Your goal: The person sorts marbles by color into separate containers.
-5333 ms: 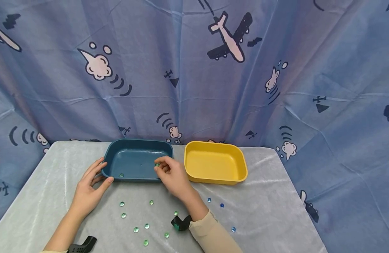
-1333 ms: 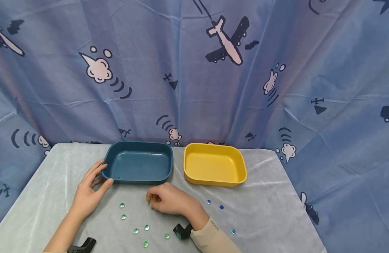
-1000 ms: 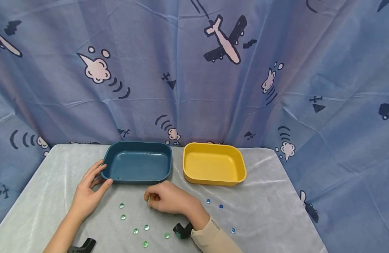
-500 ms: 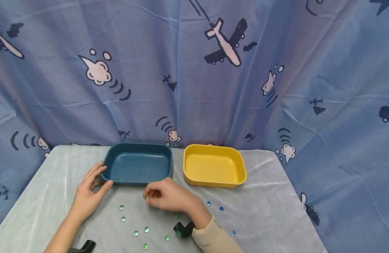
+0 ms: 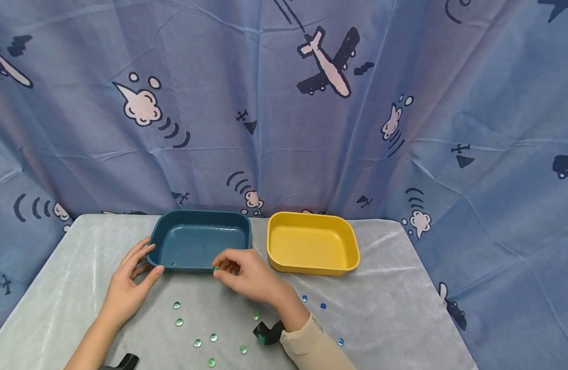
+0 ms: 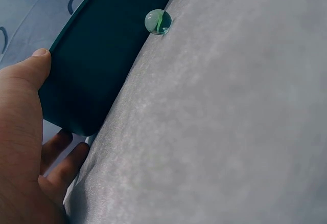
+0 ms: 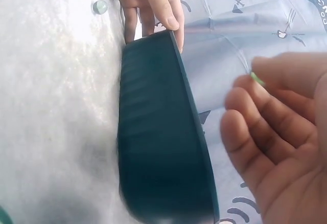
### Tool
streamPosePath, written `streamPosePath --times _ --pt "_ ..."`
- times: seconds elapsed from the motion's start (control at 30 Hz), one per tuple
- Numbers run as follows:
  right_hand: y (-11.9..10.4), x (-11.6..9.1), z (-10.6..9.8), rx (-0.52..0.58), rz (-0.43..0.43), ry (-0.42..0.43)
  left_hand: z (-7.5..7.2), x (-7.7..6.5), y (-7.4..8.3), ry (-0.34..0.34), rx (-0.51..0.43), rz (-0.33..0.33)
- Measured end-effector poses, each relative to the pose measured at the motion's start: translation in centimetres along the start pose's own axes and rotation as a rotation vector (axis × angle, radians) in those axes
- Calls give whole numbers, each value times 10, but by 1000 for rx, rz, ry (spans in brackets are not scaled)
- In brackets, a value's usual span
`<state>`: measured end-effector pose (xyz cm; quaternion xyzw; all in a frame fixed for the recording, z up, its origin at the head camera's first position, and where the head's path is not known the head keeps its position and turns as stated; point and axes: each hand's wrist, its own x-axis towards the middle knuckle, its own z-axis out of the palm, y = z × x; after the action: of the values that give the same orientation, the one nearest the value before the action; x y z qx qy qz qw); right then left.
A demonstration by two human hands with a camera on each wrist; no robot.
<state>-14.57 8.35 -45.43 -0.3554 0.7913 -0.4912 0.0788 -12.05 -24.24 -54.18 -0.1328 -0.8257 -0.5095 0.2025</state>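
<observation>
My right hand (image 5: 253, 277) pinches a green marble (image 7: 257, 79) between thumb and forefinger. In the head view it is at the front rim of the dark teal tray (image 5: 201, 241), towards the right end. My left hand (image 5: 127, 290) holds the tray's left front corner, its thumb (image 6: 38, 65) against the rim and other fingers round the end. Inside the tray, a bit of green (image 5: 174, 264) shows near the front left wall. Several clear marbles with green swirls, such as one marble (image 5: 177, 305), lie on the cloth in front.
A yellow tray (image 5: 311, 241) stands right of the teal one, with nothing visible in it. Blue marbles (image 5: 323, 306) lie on the grey cloth right of my right forearm. A blue patterned curtain (image 5: 284, 128) hangs behind the table.
My right hand went from above the teal tray down to the cloth, took hold of a green marble there, and rose with it to the tray's front rim. The left hand kept its place.
</observation>
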Motion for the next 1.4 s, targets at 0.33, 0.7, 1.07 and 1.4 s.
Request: streamPosePath --times 0.33,0.7,1.07,1.4 --pt "10 4 0 -30 6 169 0 0 -2 -4 -9 4" --pt "22 8 1 -58 45 275 0 0 0 -4 0 -2" --pt "30 11 0 -60 79 310 -1 0 1 -2 1 -18" --pt "31 11 0 -72 92 313 0 -1 4 -6 20 -31"
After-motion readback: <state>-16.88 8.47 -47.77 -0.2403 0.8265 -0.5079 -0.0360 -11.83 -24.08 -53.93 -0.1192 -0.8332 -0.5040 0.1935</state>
